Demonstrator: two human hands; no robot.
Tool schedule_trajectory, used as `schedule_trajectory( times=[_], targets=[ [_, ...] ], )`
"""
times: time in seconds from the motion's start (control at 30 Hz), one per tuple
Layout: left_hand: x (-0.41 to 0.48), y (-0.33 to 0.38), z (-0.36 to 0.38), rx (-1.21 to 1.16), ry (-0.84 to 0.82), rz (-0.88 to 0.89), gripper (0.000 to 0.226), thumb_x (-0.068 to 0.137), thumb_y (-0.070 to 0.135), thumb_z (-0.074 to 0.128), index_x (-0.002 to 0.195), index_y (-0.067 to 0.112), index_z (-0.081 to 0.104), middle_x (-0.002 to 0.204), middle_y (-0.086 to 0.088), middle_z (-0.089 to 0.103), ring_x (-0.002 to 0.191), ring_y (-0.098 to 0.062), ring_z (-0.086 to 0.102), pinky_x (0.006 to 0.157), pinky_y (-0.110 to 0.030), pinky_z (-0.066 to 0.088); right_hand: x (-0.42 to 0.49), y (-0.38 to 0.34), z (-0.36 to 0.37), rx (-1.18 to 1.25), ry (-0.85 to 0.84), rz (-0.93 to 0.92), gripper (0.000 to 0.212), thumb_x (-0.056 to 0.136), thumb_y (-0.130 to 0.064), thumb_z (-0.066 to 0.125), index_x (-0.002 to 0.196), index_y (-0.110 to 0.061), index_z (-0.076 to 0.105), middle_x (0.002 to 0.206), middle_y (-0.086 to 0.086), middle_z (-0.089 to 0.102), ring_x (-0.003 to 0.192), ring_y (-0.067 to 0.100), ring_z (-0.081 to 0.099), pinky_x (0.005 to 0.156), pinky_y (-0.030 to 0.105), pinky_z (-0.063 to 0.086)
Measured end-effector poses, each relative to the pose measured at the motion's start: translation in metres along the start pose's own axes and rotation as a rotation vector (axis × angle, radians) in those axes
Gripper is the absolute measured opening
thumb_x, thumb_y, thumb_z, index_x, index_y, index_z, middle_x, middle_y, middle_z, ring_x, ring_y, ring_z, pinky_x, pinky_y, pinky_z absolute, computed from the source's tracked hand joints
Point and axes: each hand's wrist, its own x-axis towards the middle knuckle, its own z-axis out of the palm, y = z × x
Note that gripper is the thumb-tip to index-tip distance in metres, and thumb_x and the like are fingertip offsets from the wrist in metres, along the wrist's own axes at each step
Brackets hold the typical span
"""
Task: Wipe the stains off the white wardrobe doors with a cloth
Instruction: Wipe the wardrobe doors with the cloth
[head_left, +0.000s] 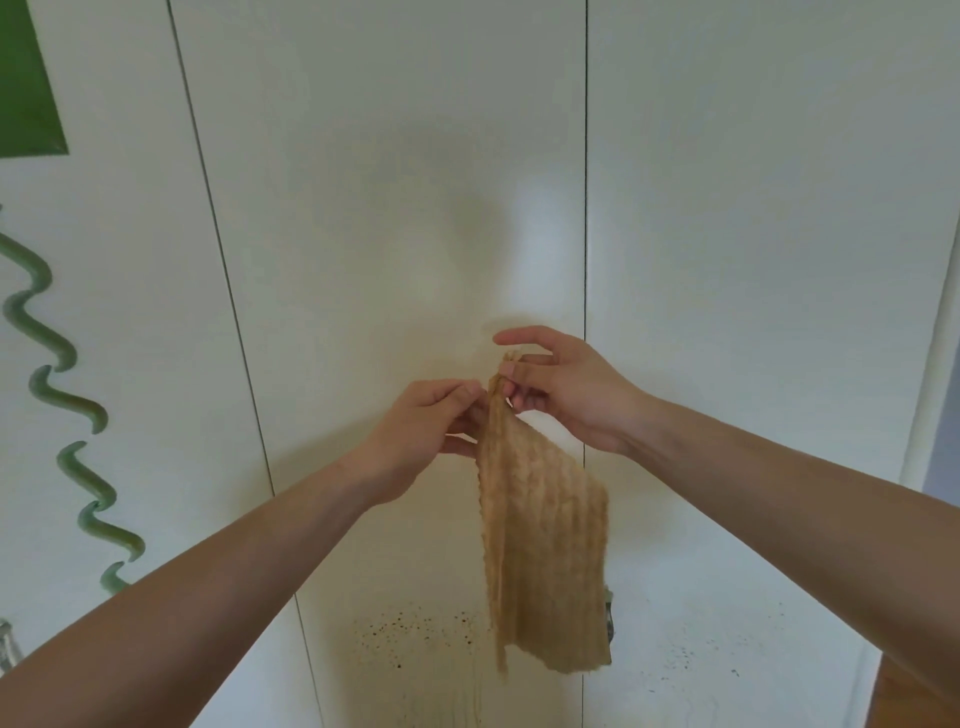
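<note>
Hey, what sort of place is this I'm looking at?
Most likely a room in a home, right in front of a fitted wardrobe: tall white wardrobe doors split by thin seams, brown speckled stains low on them, and a wavy green decoration at the left.

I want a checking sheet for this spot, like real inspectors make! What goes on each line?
Surface: white wardrobe doors; brown speckled stains low on the middle door, darker specks on the right one.
Job's things: tan cloth hangs in front of the doors.
Clutter: nothing seen.
Grippers: left hand and right hand both pinch the cloth's top.
Cables: nothing seen.
Surroundings: green wavy decoration and green panel at the left.
</note>
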Motion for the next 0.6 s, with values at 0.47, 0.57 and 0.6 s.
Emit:
schedule_trajectory(
  times=[0.47,0.57,0.6],
  targets=[
    [-0.004,-0.007,-0.002,-0.046,-0.158,-0.043,0.011,0.101,0.009,0.06,0.098,0.001,0.067,0.089,-0.013,0.067,0.08,-0.023,0.065,0.075,-0.034,0.06,-0.009,-0.014,-0.019,0.08,-0.065,0.049,0.039,0.1,0.002,0.058,0.137,-0.008,0.058,0.071,0.005,0.06,0.065,0.017,0.055,0.074,0.029,0.054],
    [-0.004,-0.008,-0.011,-0.005,0.016,-0.153,0.019,0.108,0.018,0.048,0.09,0.015,0.055,0.083,-0.008,0.065,0.073,-0.02,0.063,0.07,-0.035,0.057,-0.014,-0.031,-0.045,-0.144,-0.116,0.013,0.04,0.099,0.004,0.058,0.136,-0.011,0.058,0.07,0.006,0.059,0.064,0.016,0.057,0.069,0.026,0.052],
    [-0.003,-0.011,-0.018,0.057,0.109,-0.174,0.021,0.109,0.021,0.045,0.09,0.016,0.053,0.083,-0.007,0.063,0.073,-0.019,0.06,0.069,-0.035,0.055,-0.02,-0.038,-0.061,-0.367,-0.133,-0.006,0.042,0.098,0.005,0.058,0.135,-0.015,0.059,0.071,0.007,0.061,0.065,0.016,0.057,0.069,0.026,0.05]
  ],
)
